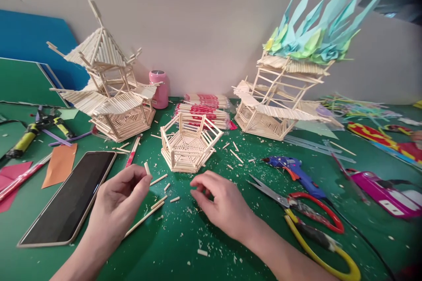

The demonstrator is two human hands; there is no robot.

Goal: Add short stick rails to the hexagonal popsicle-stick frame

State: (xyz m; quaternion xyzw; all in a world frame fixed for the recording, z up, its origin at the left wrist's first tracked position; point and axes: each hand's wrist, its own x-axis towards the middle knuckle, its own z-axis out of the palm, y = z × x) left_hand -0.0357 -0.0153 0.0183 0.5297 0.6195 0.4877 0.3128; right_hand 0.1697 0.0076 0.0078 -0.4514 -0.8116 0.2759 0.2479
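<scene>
Between the thumb and fingers of my left hand (120,199) is a short wooden stick (147,168), its end pointing up. My right hand (222,204) hovers over the table with fingers loosely curled and slightly apart, nothing visible in them. Just beyond both hands stands a small open hexagonal frame (189,167) of wooden sticks, with a woven-looking base and upright posts. Cut stick pieces (158,202) lie on the green table (184,232) between my hands.
Stick pavilions stand behind, a roofed one (108,107) at left and one with paper leaves (283,112) at right. Scissors (286,202) and a blue glue gun (298,173) lie right. A phone (69,197) lies left. Stick packs (202,116) and a pink bottle (158,90) are behind.
</scene>
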